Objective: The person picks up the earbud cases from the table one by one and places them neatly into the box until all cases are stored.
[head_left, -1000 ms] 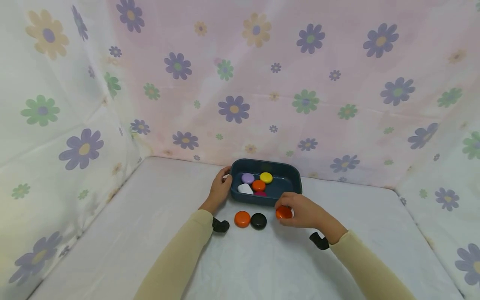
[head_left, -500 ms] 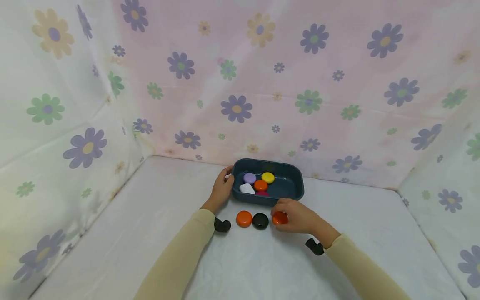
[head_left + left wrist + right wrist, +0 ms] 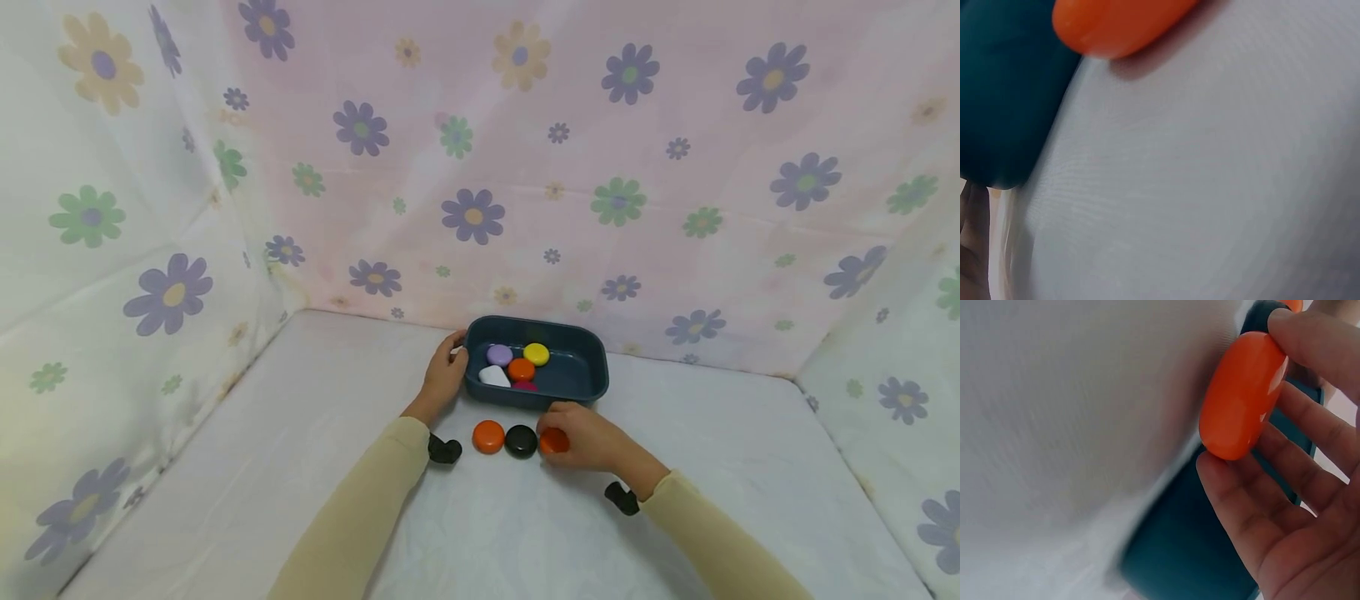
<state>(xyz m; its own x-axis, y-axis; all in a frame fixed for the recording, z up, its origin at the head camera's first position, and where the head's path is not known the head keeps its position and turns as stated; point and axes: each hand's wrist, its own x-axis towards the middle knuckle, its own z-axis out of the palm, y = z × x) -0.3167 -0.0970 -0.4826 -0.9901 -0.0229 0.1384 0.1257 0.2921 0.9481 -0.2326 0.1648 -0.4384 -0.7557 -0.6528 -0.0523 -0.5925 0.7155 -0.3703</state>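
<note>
Glossy orange plastic-looking round disc (image 3: 554,441) brought in to the end of a row

Head view: over the last second the right hand (image 3: 588,437) has shifted the disc toward nine o'clock. It is now just beside a glossy black plastic-looking round disc (image 3: 521,442); I cannot tell whether the two touch. Past that, also toward nine, lies a second orange plastic-looking round disc (image 3: 488,437), so the three now form one row, with the held disc at its three o'clock end. The right grip is narrow, pinching the disc and covering part of it. Near its fingers, at twelve o'clock on the white-covered worktop (image 3: 480,533), the dark teal rounded-rectangular plastic-looking tray (image 3: 517,399) blocks that side. The left hand (image 3: 444,375) touches the tray's nine o'clock end; how firmly it grips I cannot tell. Inside are lilac (image 3: 499,355), yellow (image 3: 536,354), orange (image 3: 521,370), white (image 3: 494,377) and crimson (image 3: 525,386) pieces, the crimson partly hidden by the near wall.

Left wrist view: an orange disc shows toward eleven o'clock, the tray at ten, fingers at eight.

Right wrist view: the thumb meets the held disc at its one o'clock, a fingertip at its seven; the tray wall lies toward six.
</note>
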